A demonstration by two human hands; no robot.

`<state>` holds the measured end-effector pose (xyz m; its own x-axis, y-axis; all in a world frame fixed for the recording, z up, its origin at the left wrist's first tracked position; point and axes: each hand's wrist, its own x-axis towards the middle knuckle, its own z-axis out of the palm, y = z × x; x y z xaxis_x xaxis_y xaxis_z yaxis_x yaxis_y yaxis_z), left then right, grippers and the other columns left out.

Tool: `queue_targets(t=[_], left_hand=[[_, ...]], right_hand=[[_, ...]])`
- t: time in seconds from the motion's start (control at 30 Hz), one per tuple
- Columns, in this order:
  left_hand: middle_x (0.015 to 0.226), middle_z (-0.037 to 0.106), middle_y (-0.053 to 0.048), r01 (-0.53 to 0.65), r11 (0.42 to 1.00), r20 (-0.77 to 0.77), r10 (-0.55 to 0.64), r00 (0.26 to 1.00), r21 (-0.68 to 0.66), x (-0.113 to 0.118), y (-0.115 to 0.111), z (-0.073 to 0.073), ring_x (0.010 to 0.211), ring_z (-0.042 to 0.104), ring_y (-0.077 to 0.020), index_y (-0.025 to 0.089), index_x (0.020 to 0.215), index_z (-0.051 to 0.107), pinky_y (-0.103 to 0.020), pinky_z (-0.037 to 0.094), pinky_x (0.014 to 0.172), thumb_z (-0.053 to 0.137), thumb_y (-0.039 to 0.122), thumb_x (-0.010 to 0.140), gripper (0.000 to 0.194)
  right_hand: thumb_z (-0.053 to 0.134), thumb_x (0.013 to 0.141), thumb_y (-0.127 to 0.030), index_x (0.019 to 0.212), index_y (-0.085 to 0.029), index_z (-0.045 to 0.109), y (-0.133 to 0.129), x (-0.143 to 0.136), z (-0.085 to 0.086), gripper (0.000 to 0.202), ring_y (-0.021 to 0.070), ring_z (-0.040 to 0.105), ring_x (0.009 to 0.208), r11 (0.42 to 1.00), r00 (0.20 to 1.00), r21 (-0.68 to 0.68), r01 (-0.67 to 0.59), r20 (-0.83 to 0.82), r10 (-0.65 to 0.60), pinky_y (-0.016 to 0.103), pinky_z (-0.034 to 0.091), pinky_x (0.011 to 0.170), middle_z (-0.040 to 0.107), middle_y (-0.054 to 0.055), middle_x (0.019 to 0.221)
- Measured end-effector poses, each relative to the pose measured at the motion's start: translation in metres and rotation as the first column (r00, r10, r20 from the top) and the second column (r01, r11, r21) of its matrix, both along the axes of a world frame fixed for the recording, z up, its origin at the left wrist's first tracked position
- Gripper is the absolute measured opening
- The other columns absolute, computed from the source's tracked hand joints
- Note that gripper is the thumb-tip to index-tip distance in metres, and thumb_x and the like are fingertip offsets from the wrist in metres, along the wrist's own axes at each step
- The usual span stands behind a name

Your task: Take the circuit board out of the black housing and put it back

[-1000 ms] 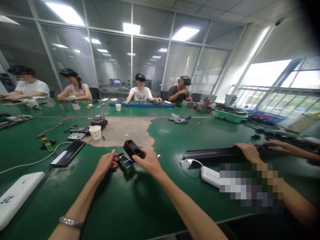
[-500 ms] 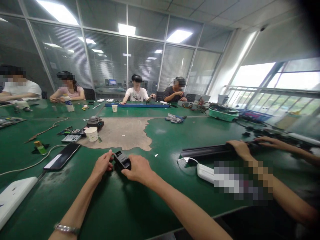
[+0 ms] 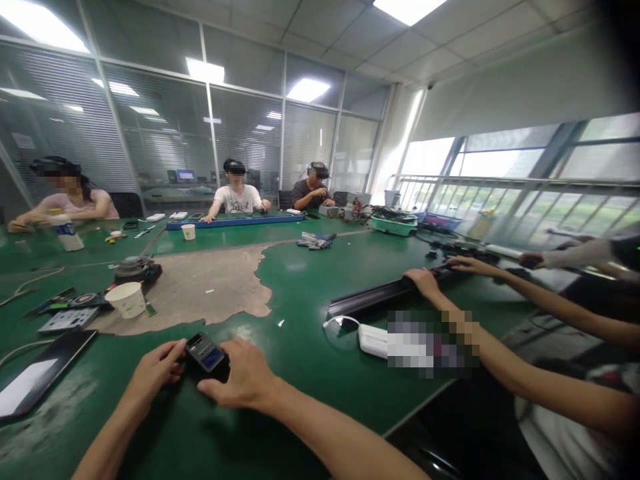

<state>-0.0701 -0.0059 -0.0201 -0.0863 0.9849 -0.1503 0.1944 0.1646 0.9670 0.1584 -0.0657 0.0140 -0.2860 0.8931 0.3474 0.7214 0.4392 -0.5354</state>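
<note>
A small dark grey device (image 3: 206, 353) with a bluish screen or recess on its upper face is held just above or on the green table (image 3: 295, 393). My left hand (image 3: 159, 367) pinches its left edge between thumb and fingers. On its right side is my right hand (image 3: 245, 373), curved round the edge with the thumb near the lower corner. The underside of the device is hidden. A black phone (image 3: 65, 363) lies to the left of my left hand.
Ahead on the left stand a paper cup (image 3: 126, 300) and a dark round part (image 3: 136, 269). To the right, a co-worker's hands touch a long black bar (image 3: 373, 297), near a white power strip (image 3: 374, 340). Several people sit across the table.
The view has swung right, so the surroundings sit further left. The device's upper face now shows a bluish area. My right thumb sits lower and more apart from the fingers.
</note>
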Motion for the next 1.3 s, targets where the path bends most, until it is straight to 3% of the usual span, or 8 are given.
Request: queue_targets(t=[0.23, 0.43, 0.53, 0.6, 0.83, 1.07, 1.17, 1.3], left_hand=[[0.089, 0.067, -0.007, -0.101, 0.992, 0.117, 0.109, 0.987, -0.071, 0.001, 0.0, -0.002, 0.057, 0.061, -0.0134, 0.014, 0.105, 0.066, -0.028, 0.054, 0.052, 0.069, 0.059, 0.07, 0.057], [0.093, 0.069, -0.01, -0.093, 0.991, 0.129, 0.106, 0.986, -0.099, 0.001, 0.001, 0.001, 0.058, 0.063, -0.0135, 0.013, 0.108, 0.065, -0.027, 0.054, 0.052, 0.059, 0.063, 0.077, 0.059], [0.09, 0.069, -0.009, -0.054, 0.995, 0.129, 0.065, 0.989, -0.087, 0.002, 0.001, 0.002, 0.058, 0.063, -0.0126, 0.014, 0.107, 0.067, -0.025, 0.053, 0.051, 0.062, 0.06, 0.076, 0.056], [0.086, 0.068, -0.008, -0.056, 0.995, 0.133, 0.067, 0.989, -0.082, 0.002, 0.0, 0.003, 0.056, 0.062, -0.0123, 0.012, 0.104, 0.068, -0.025, 0.053, 0.05, 0.066, 0.056, 0.074, 0.053], [0.076, 0.066, -0.006, -0.055, 0.997, 0.121, 0.061, 0.991, -0.047, 0.005, -0.004, 0.004, 0.055, 0.06, -0.0116, 0.012, 0.103, 0.068, -0.024, 0.051, 0.05, 0.066, 0.056, 0.073, 0.054], [0.076, 0.066, -0.006, -0.051, 0.998, 0.096, 0.053, 0.994, -0.024, 0.005, -0.006, 0.005, 0.056, 0.06, -0.0126, 0.011, 0.103, 0.068, -0.026, 0.051, 0.051, 0.066, 0.062, 0.07, 0.061], [0.076, 0.066, -0.006, -0.04, 0.999, 0.081, 0.04, 0.996, -0.003, 0.006, -0.008, 0.006, 0.056, 0.06, -0.0127, 0.011, 0.102, 0.068, -0.026, 0.05, 0.052, 0.063, 0.065, 0.071, 0.063], [0.075, 0.066, -0.007, -0.053, 0.998, 0.088, 0.051, 0.995, 0.019, 0.006, -0.01, 0.006, 0.055, 0.059, -0.0135, 0.01, 0.1, 0.069, -0.028, 0.05, 0.052, 0.063, 0.067, 0.069, 0.065]], right_hand=[[0.063, 0.074, -0.05, 0.086, -0.017, 0.063, 0.002, -0.007, -0.008, 0.036, 0.0228, 0.061, 0.078, 0.994, 0.996, 0.067, 0.083, -0.031, -0.081, 0.033, 0.05, 0.071, 0.065, 0.007, 0.083], [0.061, 0.077, -0.038, 0.075, -0.019, 0.059, 0.008, 0.001, 0.014, 0.019, 0.0154, 0.057, 0.071, 0.982, 0.983, 0.173, 0.081, -0.178, -0.049, 0.025, 0.045, 0.068, 0.062, 0.001, 0.074], [0.06, 0.077, -0.031, 0.081, -0.019, 0.061, 0.017, 0.015, 0.023, 0.013, 0.0143, 0.058, 0.072, 0.976, 0.97, 0.133, 0.173, -0.197, -0.144, 0.023, 0.043, 0.065, 0.065, 0.001, 0.08], [0.06, 0.077, -0.029, 0.079, -0.019, 0.062, 0.025, 0.025, 0.025, 0.011, 0.0144, 0.059, 0.071, 0.977, 0.973, 0.045, 0.207, -0.116, -0.201, 0.023, 0.042, 0.063, 0.066, 0.002, 0.08], [0.063, 0.074, -0.034, 0.08, -0.019, 0.063, 0.032, 0.033, 0.011, 0.017, 0.0192, 0.061, 0.071, 0.976, 0.98, -0.09, 0.197, 0.018, -0.196, 0.027, 0.042, 0.063, 0.067, 0.005, 0.078], [0.075, 0.066, -0.047, 0.109, -0.019, 0.057, 0.026, 0.032, 0.01, 0.055, 0.0268, 0.059, 0.099, 0.978, 0.978, -0.123, 0.171, 0.138, -0.153, 0.035, 0.044, 0.082, 0.063, 0.012, 0.107], [0.071, 0.072, -0.043, 0.109, -0.019, 0.058, 0.028, 0.031, 0.01, 0.046, 0.0251, 0.059, 0.101, 0.99, 0.988, -0.085, 0.108, 0.123, -0.097, 0.034, 0.044, 0.085, 0.064, 0.01, 0.105], [0.065, 0.078, -0.034, 0.096, -0.019, 0.064, 0.029, 0.025, 0.01, 0.024, 0.0213, 0.062, 0.088, 0.997, 0.996, -0.026, 0.073, 0.058, -0.072, 0.03, 0.045, 0.077, 0.067, 0.006, 0.092]])
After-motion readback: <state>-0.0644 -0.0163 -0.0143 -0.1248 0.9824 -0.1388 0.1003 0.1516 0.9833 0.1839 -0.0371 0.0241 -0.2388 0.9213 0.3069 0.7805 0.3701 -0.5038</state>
